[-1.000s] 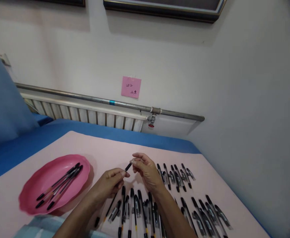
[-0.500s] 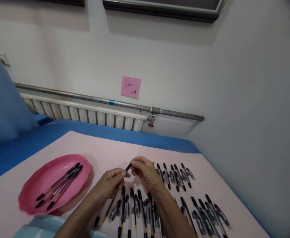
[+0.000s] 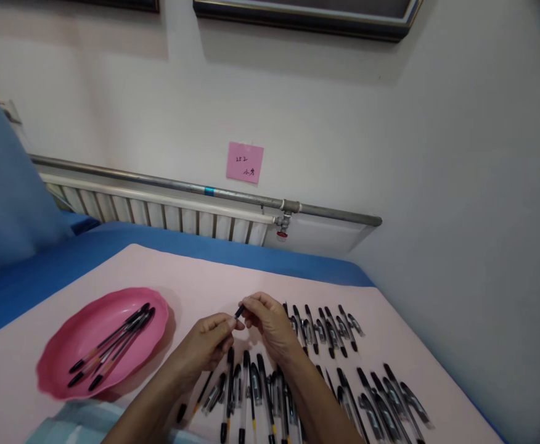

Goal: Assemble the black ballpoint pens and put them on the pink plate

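Observation:
My left hand (image 3: 204, 343) pinches a thin black pen (image 3: 239, 311) near its tip, its shaft running down under the palm. My right hand (image 3: 270, 324) pinches the pen's black upper end, fingertips almost touching those of the left. Both hands hover over a row of loose pens and caps (image 3: 251, 388) on the pink mat. A pink scalloped dish (image 3: 66, 357) to the left holds several finished black pens (image 3: 113, 346).
More pen caps lie in rows at the right (image 3: 328, 324) and lower right (image 3: 385, 401). The pink mat (image 3: 182, 277) covers a blue sheet (image 3: 113, 243). A radiator (image 3: 159, 213) and pipe run along the white wall, with a pink note (image 3: 245, 162) stuck above.
My right hand has drawn slightly down and closer to the left, so less of the pen's black end shows between the fingertips. Nothing on the mat or in the dish has moved.

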Available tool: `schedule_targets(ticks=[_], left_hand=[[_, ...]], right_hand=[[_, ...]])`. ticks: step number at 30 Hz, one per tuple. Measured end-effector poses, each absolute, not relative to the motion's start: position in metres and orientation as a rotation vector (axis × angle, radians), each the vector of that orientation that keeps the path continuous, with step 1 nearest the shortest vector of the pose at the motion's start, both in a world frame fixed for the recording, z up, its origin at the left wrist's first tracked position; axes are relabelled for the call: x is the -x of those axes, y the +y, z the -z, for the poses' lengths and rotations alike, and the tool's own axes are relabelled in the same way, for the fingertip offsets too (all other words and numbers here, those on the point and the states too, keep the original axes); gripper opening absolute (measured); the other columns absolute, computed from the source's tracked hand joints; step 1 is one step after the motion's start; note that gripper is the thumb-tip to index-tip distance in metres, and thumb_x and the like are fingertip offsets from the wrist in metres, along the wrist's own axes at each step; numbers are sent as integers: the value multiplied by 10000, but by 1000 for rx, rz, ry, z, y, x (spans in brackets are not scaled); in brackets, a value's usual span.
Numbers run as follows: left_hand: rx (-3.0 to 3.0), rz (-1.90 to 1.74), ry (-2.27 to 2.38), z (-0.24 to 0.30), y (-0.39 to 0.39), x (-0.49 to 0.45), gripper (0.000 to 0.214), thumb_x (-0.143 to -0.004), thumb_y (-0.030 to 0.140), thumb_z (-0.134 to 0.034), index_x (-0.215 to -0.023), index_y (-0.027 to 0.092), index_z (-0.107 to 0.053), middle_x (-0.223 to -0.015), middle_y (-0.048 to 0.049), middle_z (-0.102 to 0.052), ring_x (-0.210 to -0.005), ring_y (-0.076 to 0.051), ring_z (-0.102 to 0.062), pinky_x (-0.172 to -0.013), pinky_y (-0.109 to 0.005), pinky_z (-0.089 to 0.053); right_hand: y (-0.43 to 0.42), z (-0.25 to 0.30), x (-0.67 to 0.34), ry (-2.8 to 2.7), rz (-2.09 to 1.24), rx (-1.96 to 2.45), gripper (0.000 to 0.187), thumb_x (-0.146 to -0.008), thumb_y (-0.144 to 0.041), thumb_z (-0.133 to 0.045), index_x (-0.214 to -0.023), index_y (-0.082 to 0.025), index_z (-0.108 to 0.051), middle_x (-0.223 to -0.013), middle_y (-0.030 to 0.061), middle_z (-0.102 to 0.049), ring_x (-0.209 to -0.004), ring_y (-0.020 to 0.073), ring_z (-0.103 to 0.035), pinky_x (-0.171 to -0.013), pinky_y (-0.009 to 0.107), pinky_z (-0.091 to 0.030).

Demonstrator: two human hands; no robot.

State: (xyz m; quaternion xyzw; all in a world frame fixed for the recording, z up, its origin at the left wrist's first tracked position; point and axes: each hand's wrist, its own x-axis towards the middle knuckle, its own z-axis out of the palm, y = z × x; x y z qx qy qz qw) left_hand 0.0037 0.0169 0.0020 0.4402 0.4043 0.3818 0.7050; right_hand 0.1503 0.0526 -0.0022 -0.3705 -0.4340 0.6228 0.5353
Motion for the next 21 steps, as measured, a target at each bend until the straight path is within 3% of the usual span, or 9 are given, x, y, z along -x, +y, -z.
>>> schedule_targets(ticks=[4,9,14,18,21], left_hand=[[-972,-845,881,-2,16,-4,316,-758,459,-518,-852,158,-543,-513,84,-388,-364,-8,-160,-377,-184,-52],[-1006,-855,945,-3,15,-5,325,-757,457,-513,-871,154,-542,-491,89,-378,-355,-13,-167,-370,-191,-58],[-995,-859,909,-3,14,-5,321,-755,464,-509,-846,158,-540,-507,87,-385,-360,-11,-171,-376,-190,-60],[-1019,-856,948,-2,15,-5,343,-762,466,-495,-885,150,-547,-488,90,-380,-355,-15,-169,-372,-192,-61],[-1006,-853,950,-1,16,-5,349,-756,465,-501,-890,146,-546,-478,93,-379,-348,-15,-158,-366,-191,-57]], right_hand=[[52,0,-150,-1034,-1547,815,212,-661,-306,-664,-807,-153,-681,-833,52,-651,-559,93,-511,-547,242,-400],[52,0,-150,-1090,-1384,933,183,-654,-319,-679,-633,-140,-647,-575,-1,-589,-491,77,-454,-510,221,-358],[51,-1,-150,-1087,-1516,831,233,-671,-325,-649,-832,-160,-680,-867,57,-646,-579,107,-518,-560,250,-401],[51,0,-149,-1127,-1359,934,138,-650,-289,-677,-653,-152,-662,-666,10,-624,-508,77,-458,-537,227,-366],[52,1,-149,-1085,-1417,937,167,-649,-314,-678,-694,-153,-667,-669,17,-626,-524,91,-478,-515,228,-359]])
